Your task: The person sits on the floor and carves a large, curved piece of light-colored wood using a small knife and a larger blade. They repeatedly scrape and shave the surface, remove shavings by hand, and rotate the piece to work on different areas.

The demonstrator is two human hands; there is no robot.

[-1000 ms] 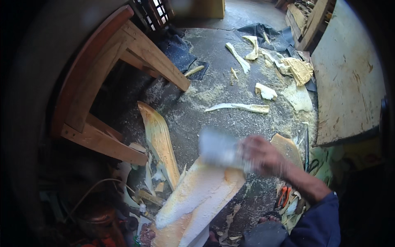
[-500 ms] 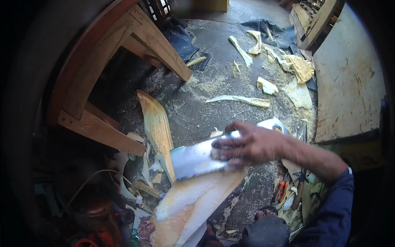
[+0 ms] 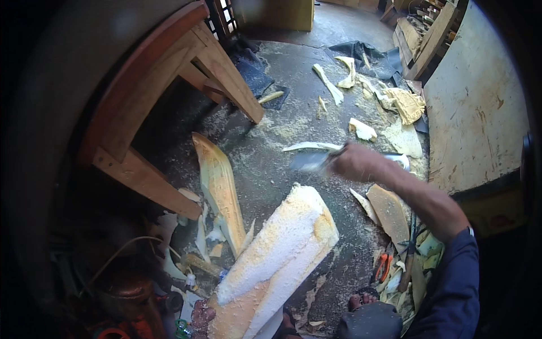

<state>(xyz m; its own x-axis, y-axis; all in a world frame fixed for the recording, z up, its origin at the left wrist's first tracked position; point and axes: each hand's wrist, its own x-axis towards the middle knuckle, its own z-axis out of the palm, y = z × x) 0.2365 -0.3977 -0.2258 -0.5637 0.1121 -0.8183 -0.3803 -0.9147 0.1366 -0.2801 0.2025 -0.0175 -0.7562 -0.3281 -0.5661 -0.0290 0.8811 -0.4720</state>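
A long foam block point(image 3: 276, 243), white and yellowish with a rough, crumbly top, lies slanting from the lower middle toward the centre. Fingers of my left hand point(image 3: 201, 317) press against its near left edge; the rest of that hand is hard to see. Beyond the block's far end, my right hand point(image 3: 355, 162) grips a shiny sheet-metal tool point(image 3: 310, 162), blurred by motion, with its rounded end sticking out on the right. Tool and block are apart. A long carved foam piece point(image 3: 220, 183) lies left of the block.
A wooden table frame point(image 3: 147, 181) stands on the left. Foam offcuts point(image 3: 361, 129) and crumbs litter the dark floor. Orange-handled pliers point(image 3: 384, 266) lie among scraps at the right, near my foot point(image 3: 364, 298). A pale board point(image 3: 474, 107) leans at the far right.
My right hand has lifted the sheet-metal tool off the foam block and carried it away from me, uncovering the block's far end. My left hand stays at the near edge.
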